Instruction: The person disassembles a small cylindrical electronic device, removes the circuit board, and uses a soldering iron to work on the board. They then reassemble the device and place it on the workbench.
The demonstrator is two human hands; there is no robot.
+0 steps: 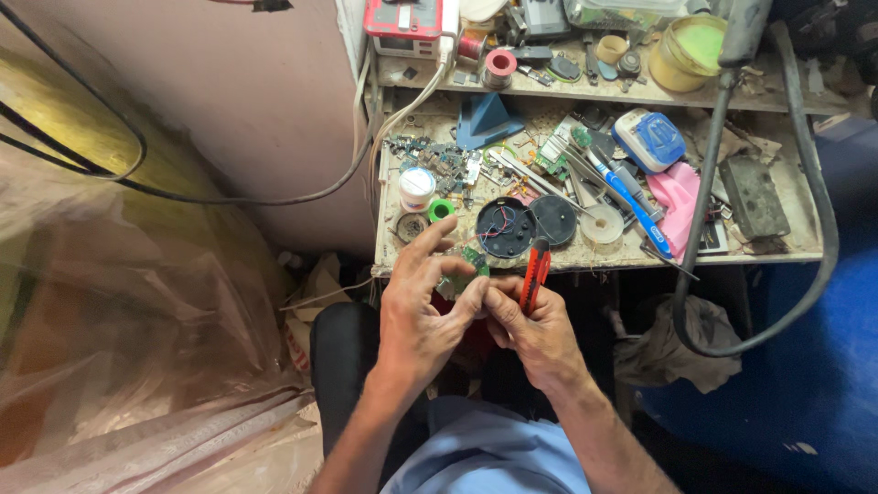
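Two hands meeting, left hand [422, 306] pinching green circuit board [473, 263], right hand [533, 327] gripping red cutter [535, 272] beside it

We sit before a cluttered wooden workbench [777, 249] with a shelf [732, 99] above it. Left of the workbench rises a pinkish wall [238, 101], and below that lies crumpled plastic sheeting [137, 302].

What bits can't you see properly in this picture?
- Small green circuit board, head view: mostly covered by the left hand.
- Red and black utility knife: lower end hidden in the right hand.
- Yellow plastic tub: cut off by the top edge.
- Tiny parts on the cluttered wooden bench: too small.
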